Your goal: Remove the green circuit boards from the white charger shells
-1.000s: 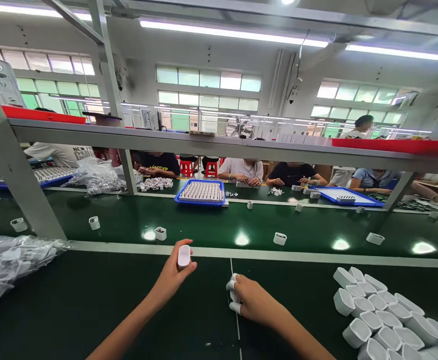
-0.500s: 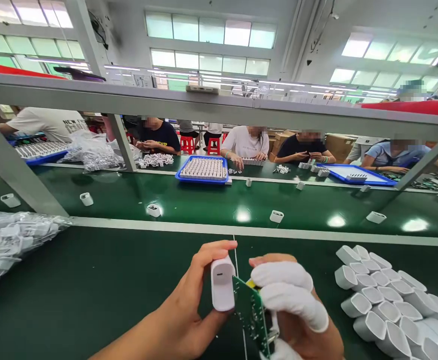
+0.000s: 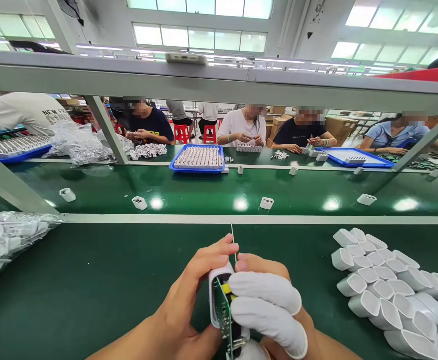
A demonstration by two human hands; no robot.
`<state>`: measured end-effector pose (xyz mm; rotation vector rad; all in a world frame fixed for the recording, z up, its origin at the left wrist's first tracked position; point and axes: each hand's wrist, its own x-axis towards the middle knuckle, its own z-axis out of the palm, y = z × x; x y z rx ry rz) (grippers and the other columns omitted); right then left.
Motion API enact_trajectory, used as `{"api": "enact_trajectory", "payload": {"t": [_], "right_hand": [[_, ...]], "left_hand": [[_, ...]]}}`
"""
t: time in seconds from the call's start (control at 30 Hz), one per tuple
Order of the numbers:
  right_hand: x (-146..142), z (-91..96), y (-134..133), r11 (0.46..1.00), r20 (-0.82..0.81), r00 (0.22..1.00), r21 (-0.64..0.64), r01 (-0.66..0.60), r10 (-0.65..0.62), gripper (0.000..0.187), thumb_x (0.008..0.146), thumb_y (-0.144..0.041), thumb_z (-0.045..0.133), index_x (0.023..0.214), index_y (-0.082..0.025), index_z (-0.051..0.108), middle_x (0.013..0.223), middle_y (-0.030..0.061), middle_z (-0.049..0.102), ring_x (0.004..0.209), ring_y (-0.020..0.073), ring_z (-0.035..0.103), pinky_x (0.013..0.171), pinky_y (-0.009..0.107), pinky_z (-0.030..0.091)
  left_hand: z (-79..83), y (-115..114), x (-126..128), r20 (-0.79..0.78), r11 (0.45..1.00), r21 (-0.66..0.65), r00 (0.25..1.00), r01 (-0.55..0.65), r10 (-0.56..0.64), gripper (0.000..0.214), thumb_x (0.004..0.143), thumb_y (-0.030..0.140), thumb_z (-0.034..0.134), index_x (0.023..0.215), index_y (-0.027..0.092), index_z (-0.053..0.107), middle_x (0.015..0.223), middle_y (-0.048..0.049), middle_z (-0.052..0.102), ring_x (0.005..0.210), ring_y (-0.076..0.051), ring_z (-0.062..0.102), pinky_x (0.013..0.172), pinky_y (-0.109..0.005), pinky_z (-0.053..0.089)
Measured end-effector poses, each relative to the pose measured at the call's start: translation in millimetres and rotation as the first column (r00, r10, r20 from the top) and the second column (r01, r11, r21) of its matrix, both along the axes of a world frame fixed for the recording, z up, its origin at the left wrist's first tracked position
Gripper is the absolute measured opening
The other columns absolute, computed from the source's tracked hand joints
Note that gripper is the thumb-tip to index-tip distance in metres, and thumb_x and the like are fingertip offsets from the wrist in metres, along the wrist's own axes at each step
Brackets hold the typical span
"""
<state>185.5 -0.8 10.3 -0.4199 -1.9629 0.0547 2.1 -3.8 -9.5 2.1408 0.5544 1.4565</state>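
My left hand [image 3: 188, 305] is wrapped round a small white plastic housing [image 3: 214, 290], thumb on its far side. My right hand [image 3: 269, 305], with white finger cots on several fingers, pinches a green circuit board [image 3: 225, 315] whose edge sits inside the housing's open side. Both hands meet low at the centre, just above the dark green table [image 3: 91, 290]. The board's lower end with metal pins shows below the fingers.
A heap of empty white housings [image 3: 384, 295] lies at the right. A clear bag of white parts [image 3: 4, 240] lies at the left. Single housings [image 3: 267, 203] ride the green belt beyond. A blue tray [image 3: 198, 159] and several seated people are across it, under a metal shelf [image 3: 219, 85].
The hands came together and rose toward me; the green board, beside the housing half a second ago, now sits partly inside it. My view tilted downward.
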Motion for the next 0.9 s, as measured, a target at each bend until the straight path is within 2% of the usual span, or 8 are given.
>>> {"api": "enact_trajectory", "payload": {"t": [0.13, 0.27, 0.4, 0.63, 0.73, 0.9], "right_hand": [[-3.8, -0.5, 0.6, 1.000, -0.035, 0.999, 0.022, -0.009, 0.010, 0.029, 0.093, -0.034, 0.057, 0.120, -0.022, 0.059, 0.100, 0.0082, 0.071, 0.098, 0.0244, 0.069, 0.084, 0.038, 0.062], [-9.7, 3.1, 1.5, 0.999, -0.059, 0.998, 0.045, -0.010, 0.013, 0.026, 0.091, -0.029, 0.060, 0.115, -0.019, 0.059, 0.099, 0.0078, 0.070, 0.099, 0.0213, 0.067, 0.089, 0.034, 0.060], [-13.4, 6.2, 0.7, 0.998, -0.080, 0.997, 0.061, -0.005, 0.010, 0.019, 0.095, -0.028, 0.055, 0.108, -0.014, 0.059, 0.100, 0.0094, 0.066, 0.108, 0.0186, 0.061, 0.098, 0.028, 0.054], [-12.8, 4.6, -0.8, 0.997, -0.046, 0.999, 0.077, -0.011, 0.015, 0.020, 0.097, -0.024, 0.050, 0.110, -0.012, 0.057, 0.106, 0.0105, 0.064, 0.110, 0.0179, 0.061, 0.103, 0.030, 0.050], [-12.4, 3.4, -0.7, 0.997, -0.027, 1.000, 0.071, -0.009, 0.011, 0.022, 0.093, -0.021, 0.055, 0.113, -0.013, 0.056, 0.107, 0.0103, 0.065, 0.110, 0.0192, 0.061, 0.102, 0.032, 0.051], [-14.8, 1.3, 2.2, 0.999, -0.018, 1.000, 0.039, -0.017, 0.018, 0.028, 0.091, -0.020, 0.057, 0.118, -0.015, 0.053, 0.110, 0.0101, 0.064, 0.113, 0.0199, 0.059, 0.104, 0.033, 0.051]], "left_hand": [[1.3, -2.0, -0.4, -0.028, 0.996, -0.084, 1.000, -0.005, 0.002, 0.069, 0.077, 0.001, 0.058, 0.139, 0.021, 0.036, 0.145, -0.0134, 0.048, 0.140, -0.029, 0.042, 0.116, -0.050, 0.041], [3.8, -2.9, -1.3, -0.035, 0.996, -0.094, 0.999, 0.001, -0.004, 0.071, 0.076, 0.001, 0.057, 0.140, 0.024, 0.035, 0.146, -0.0092, 0.048, 0.140, -0.025, 0.043, 0.117, -0.043, 0.042], [3.1, -3.5, -3.4, -0.023, 0.990, -0.139, 0.999, 0.023, -0.026, 0.072, 0.075, 0.001, 0.058, 0.141, 0.024, 0.036, 0.149, -0.0086, 0.045, 0.141, -0.024, 0.042, 0.117, -0.037, 0.041], [-6.3, -4.5, -4.8, 0.023, 0.982, -0.187, 0.999, 0.037, -0.034, 0.071, 0.078, 0.002, 0.059, 0.142, 0.025, 0.037, 0.150, -0.0068, 0.045, 0.141, -0.026, 0.041, 0.114, -0.038, 0.045], [-7.1, -3.3, -4.2, 0.021, 0.988, -0.151, 1.000, 0.016, -0.013, 0.070, 0.079, 0.001, 0.059, 0.142, 0.023, 0.038, 0.150, -0.0094, 0.045, 0.141, -0.026, 0.041, 0.113, -0.040, 0.046], [1.2, 0.2, -3.2, -0.043, 0.998, -0.056, 0.998, -0.037, 0.034, 0.069, 0.077, -0.001, 0.058, 0.140, 0.020, 0.039, 0.145, -0.0140, 0.050, 0.138, -0.028, 0.045, 0.110, -0.042, 0.049]]}}
